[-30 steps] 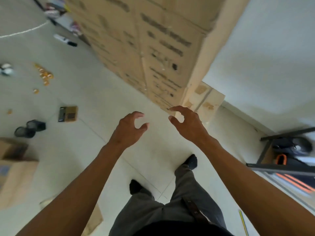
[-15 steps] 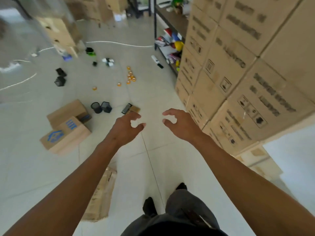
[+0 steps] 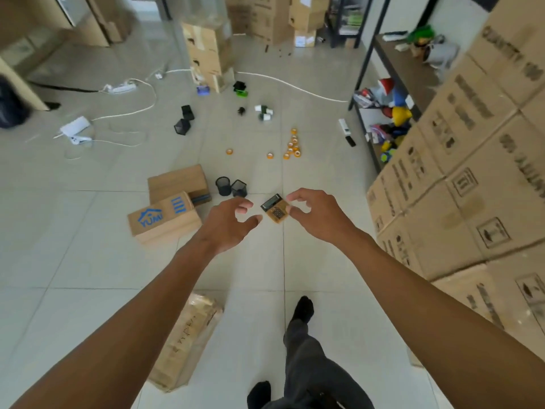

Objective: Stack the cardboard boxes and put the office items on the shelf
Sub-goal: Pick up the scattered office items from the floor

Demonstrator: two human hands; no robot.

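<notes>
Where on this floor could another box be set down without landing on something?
Bare tiles lie left of the YUMI box, and between the taped box and the stacked cartons. It is crowded around the tape rolls and pen holders.

A storeroom or office back room: printed cardboard cartons stacked high along one wall, a dark metal shelf holding colourful supplies, and tape rolls, pen holders and power strips strewn across the tiled floor.
</notes>
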